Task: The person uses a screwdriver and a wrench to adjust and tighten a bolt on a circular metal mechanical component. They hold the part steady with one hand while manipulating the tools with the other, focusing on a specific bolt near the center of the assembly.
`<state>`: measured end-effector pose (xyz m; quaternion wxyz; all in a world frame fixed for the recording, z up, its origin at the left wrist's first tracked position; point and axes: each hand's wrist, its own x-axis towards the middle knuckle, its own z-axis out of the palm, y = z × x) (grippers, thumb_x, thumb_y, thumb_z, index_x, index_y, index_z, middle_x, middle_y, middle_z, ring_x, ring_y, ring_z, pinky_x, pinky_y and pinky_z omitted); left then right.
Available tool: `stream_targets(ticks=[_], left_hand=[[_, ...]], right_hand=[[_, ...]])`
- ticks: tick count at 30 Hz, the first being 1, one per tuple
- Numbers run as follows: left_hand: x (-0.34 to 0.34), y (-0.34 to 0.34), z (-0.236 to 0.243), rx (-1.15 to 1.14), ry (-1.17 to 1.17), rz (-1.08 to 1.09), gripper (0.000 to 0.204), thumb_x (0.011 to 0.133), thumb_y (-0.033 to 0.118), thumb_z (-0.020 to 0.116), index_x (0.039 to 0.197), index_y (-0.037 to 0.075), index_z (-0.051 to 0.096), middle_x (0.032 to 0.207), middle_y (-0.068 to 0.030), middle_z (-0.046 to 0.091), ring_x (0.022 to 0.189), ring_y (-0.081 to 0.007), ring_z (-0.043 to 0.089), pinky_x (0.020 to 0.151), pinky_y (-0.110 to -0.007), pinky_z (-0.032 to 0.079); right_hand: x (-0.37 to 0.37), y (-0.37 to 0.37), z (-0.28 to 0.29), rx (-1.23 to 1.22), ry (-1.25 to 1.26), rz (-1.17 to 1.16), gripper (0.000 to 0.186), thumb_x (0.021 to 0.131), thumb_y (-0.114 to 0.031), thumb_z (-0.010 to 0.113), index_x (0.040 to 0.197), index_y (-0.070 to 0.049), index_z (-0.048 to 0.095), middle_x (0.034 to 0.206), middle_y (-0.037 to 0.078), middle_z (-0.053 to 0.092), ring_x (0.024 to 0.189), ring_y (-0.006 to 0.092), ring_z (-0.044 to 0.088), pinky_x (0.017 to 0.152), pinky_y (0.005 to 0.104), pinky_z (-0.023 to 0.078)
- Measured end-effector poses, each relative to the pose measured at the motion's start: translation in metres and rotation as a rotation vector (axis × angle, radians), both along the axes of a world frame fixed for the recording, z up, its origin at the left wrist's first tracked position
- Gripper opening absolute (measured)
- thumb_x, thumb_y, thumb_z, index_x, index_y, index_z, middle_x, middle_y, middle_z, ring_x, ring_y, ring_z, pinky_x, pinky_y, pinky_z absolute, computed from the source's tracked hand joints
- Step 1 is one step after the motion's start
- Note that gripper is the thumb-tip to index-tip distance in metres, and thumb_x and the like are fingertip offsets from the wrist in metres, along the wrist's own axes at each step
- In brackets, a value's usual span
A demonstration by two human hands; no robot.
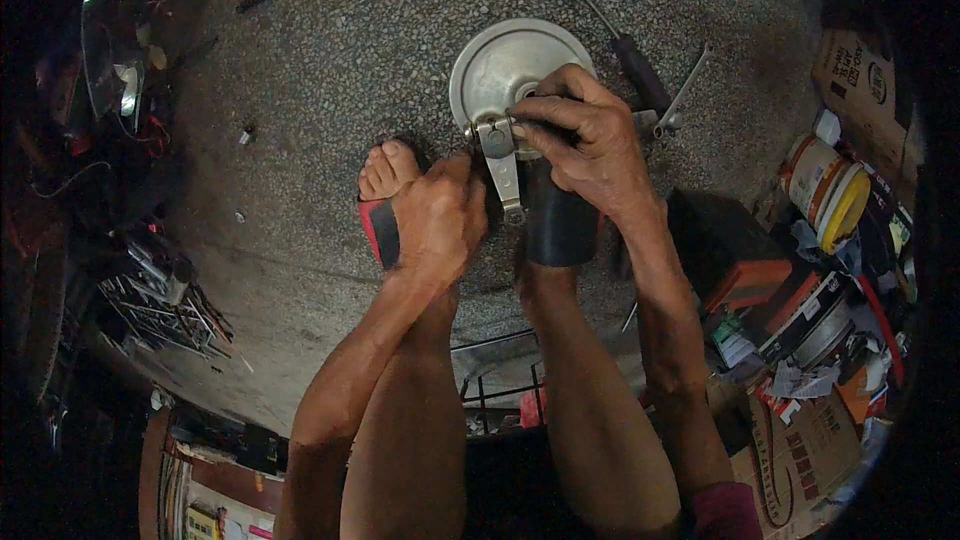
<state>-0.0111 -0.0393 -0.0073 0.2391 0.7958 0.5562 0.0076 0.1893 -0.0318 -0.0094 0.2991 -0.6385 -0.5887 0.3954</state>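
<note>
A round silver metal plate [490,60], looking like a drum brake plate, lies on the speckled floor between and ahead of my feet. A short metal lever arm [503,175] with holes is at its near edge and points toward me. My right hand [595,145] reaches over the plate, thumb and fingers pinched at the lever's upper end. My left hand [440,210] is closed just left of the lever, above my left foot; its fingertips are partly hidden, so what they hold cannot be made out.
Right of the plate lie a dark-handled screwdriver [640,70] and a wrench [688,90]. Farther right are a dark box [715,245], a white-and-yellow tub [828,190] and cardboard [855,75]. Metal rods and tools [165,300] are heaped on the left. My sandalled feet flank the lever.
</note>
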Motion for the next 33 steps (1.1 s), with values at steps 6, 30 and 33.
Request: stream_targets(ticks=[6,30,33], left_hand=[[0.003,0.000,-0.004,-0.046,-0.022,0.095,0.017,0.079,0.024,0.066,0.082,0.007,0.067,0.097,-0.0297,0.064,0.103,-0.0548,0.054,0.097,-0.057,0.040],[-0.006,0.049,0.055,-0.428,-0.063,-0.063,0.019,0.078,0.014,0.063,0.085,-0.003,0.065,0.080,-0.0240,0.055,0.079,-0.0442,0.058,0.073,-0.050,0.049],[-0.005,0.044,0.053,-0.421,0.008,-0.077,0.020,0.079,0.015,0.064,0.089,-0.002,0.065,0.092,-0.0246,0.055,0.086,-0.0427,0.058,0.073,-0.049,0.049]], right_hand=[[-0.001,0.000,0.001,-0.017,-0.013,0.003,0.020,0.076,-0.009,0.078,0.096,-0.006,0.075,0.092,0.009,0.063,0.087,0.0274,0.066,0.076,0.0372,0.054],[-0.002,0.001,0.003,-0.014,0.003,-0.005,0.021,0.076,-0.007,0.077,0.097,-0.007,0.075,0.091,0.008,0.063,0.085,0.0276,0.066,0.075,0.0364,0.054],[-0.001,0.001,0.004,-0.011,-0.008,0.004,0.021,0.076,-0.007,0.077,0.097,-0.007,0.075,0.092,0.009,0.063,0.086,0.0277,0.066,0.075,0.0367,0.054]])
